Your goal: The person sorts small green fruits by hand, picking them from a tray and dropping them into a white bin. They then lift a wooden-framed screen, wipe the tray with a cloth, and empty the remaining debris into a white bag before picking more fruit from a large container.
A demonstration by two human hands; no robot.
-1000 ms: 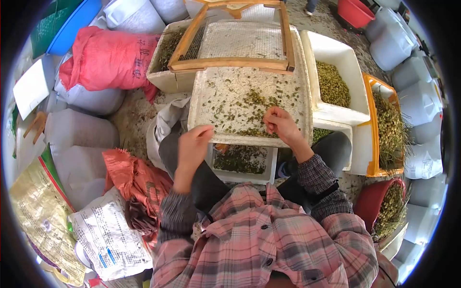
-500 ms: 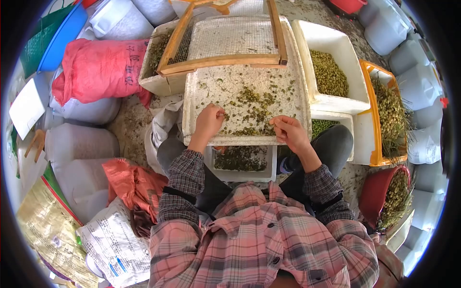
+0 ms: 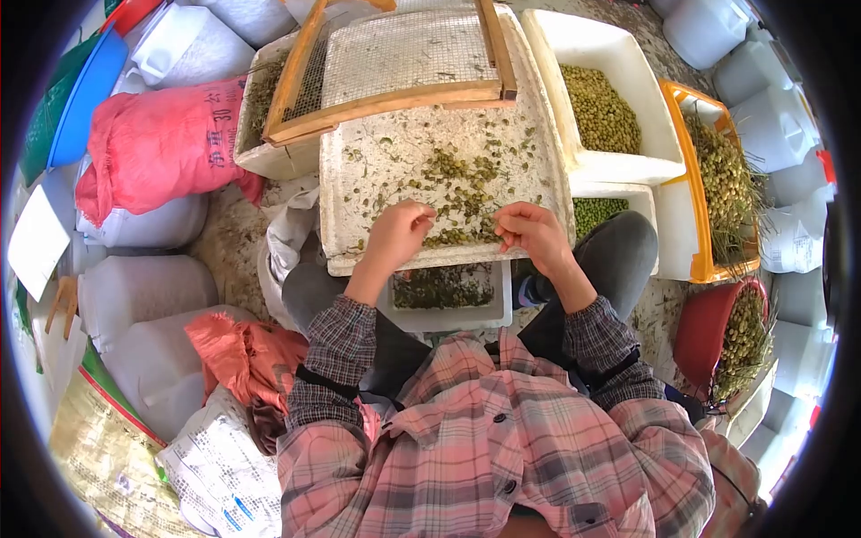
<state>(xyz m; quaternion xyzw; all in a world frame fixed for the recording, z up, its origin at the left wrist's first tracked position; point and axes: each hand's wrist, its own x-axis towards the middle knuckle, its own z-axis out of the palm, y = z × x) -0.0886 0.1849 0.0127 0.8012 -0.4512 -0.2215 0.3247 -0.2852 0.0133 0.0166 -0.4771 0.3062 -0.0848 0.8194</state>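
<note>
"Over the pale foam tray (image 3: 354, 148), what are those two hands doing?"

"They're in among the small green bits (image 3: 462, 166), by the near edge. The left hand (image 3: 395, 235) and right hand (image 3: 536, 240) are apart, with bits between them."

"Is anything in the fingers?"

"Both hands are narrow, with the fingertips pulled in close. I can't tell if either one has a bit; it's too small to see."

"How would you do it well?"

"I'd pinch softly and take one bit at a time. I'd lay my fingers low, so I don't push the others about."

"Is there room to move?"

"Some. At the far end, the wood-framed screen (image 3: 395, 108) covers part of the tray, so I'd watch for its near bar. On the right, the tall white box (image 3: 628, 169) is close beside the tray, and its wall could bump a hand. The knees, like the right one (image 3: 619, 260), are by the near corners. The middle, between the screen and the hands, is the easiest way through."
</note>
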